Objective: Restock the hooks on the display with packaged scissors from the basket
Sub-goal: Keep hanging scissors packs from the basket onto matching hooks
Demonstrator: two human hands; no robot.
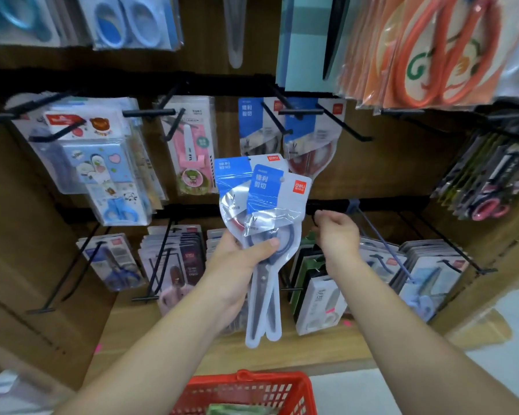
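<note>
As the left hand (240, 259) clamps its grip on two packs of scissors (261, 199) at the handle loops, they stand nearly upright, blue card tops up, blade tips down toward the red plastic basket (246, 381) near me. Just right of them, the right hand (337, 232) seems to pinch the dark tip of a wire hook (313, 220). The front pack's hang hole (281, 180) lies up and left of that tip. The pouches are glossy, crinkled and tapering.
</note>
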